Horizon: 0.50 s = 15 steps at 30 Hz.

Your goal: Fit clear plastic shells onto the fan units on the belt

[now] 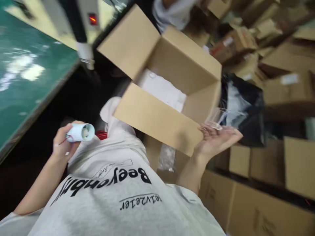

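Note:
A light blue cylinder with a round fan-like part inside its open end (80,132) is gripped in my left hand (64,141), at the left beside my body. Thin wires show near its back end. My right hand (216,137) is palm up at the right, beside the near flap of an open cardboard box (159,118). A clear plastic piece (217,118) rests against its curled fingers. White sheets or bags (162,90) lie inside the box.
A green tabletop (36,68) stands at the left, with a machine (85,52) at its edge. A black plastic bag (248,111) hangs right of the box. Many cardboard boxes (287,85) fill the right side. Part of another person (172,14) shows at the top.

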{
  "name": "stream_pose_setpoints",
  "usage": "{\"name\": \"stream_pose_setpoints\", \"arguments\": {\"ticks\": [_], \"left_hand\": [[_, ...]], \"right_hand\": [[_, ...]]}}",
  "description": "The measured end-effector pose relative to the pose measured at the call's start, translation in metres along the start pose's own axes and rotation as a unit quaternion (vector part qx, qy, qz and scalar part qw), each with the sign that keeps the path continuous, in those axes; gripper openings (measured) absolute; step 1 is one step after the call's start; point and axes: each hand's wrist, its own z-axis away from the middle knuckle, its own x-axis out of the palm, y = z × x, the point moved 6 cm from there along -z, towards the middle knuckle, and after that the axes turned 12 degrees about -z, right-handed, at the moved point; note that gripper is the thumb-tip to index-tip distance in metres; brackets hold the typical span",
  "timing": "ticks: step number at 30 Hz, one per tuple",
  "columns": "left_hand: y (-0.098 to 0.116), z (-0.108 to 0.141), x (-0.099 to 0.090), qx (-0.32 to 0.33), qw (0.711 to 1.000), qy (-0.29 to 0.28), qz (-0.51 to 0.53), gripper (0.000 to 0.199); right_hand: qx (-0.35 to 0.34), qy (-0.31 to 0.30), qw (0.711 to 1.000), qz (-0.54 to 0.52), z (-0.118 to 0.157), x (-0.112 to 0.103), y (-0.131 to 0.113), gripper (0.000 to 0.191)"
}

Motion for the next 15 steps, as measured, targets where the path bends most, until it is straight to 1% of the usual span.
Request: {"name": "stream_pose_setpoints", "arguments": {"ticks": [1,2,3,4,5,6,7,8,9,11,12,13,14,15], "left_hand": [[0.002,-0.008,0.008,0.002,1.000,0.001,-0.011,0.029],[0.005,-0.015,0.018,0.009,1.000,-0.007,-0.021,0.027],[0.008,-0.021,0.029,0.017,0.999,-0.022,-0.028,0.026],[0.011,-0.024,0.041,0.020,0.998,-0.041,-0.035,0.025],[0.013,-0.027,0.052,0.021,0.998,-0.053,-0.038,0.023],[0.015,-0.028,0.062,0.015,0.997,-0.061,-0.042,0.021],[0.016,-0.028,0.070,0.003,0.997,-0.063,-0.048,0.017],[0.016,-0.027,0.076,-0.015,0.997,-0.058,-0.057,0.017],[0.015,-0.026,0.080,-0.036,0.996,-0.048,-0.067,0.023],[0.013,-0.023,0.083,-0.081,0.992,-0.021,-0.090,0.041],[0.013,-0.021,0.083,-0.098,0.990,-0.010,-0.099,0.047],[0.013,-0.020,0.082,-0.109,0.988,-0.004,-0.106,0.051],[0.013,-0.019,0.080,-0.114,0.987,-0.001,-0.109,0.053],[0.013,-0.018,0.078,-0.119,0.987,0.002,-0.109,0.053]], "right_hand": [[-0.011,0.101,0.988,0.114,-0.003,-0.052,0.008,0.045],[0.019,0.157,0.959,0.237,0.000,-0.098,0.017,0.044],[0.074,0.172,0.922,0.339,0.008,-0.138,0.027,0.046],[0.121,0.176,0.894,0.395,0.018,-0.171,0.035,0.048],[0.166,0.167,0.871,0.432,0.030,-0.197,0.041,0.049],[0.195,0.158,0.858,0.447,0.041,-0.216,0.045,0.048],[0.209,0.153,0.853,0.453,0.049,-0.228,0.047,0.047],[0.214,0.147,0.849,0.459,0.053,-0.234,0.046,0.045],[0.209,0.139,0.850,0.462,0.051,-0.234,0.044,0.044],[0.172,0.117,0.865,0.457,0.031,-0.221,0.037,0.044],[0.141,0.100,0.878,0.445,0.014,-0.208,0.033,0.045],[0.101,0.074,0.895,0.428,-0.006,-0.189,0.030,0.046],[0.060,0.035,0.910,0.408,-0.027,-0.165,0.029,0.047],[0.027,-0.021,0.919,0.394,-0.049,-0.137,0.032,0.048]]}}
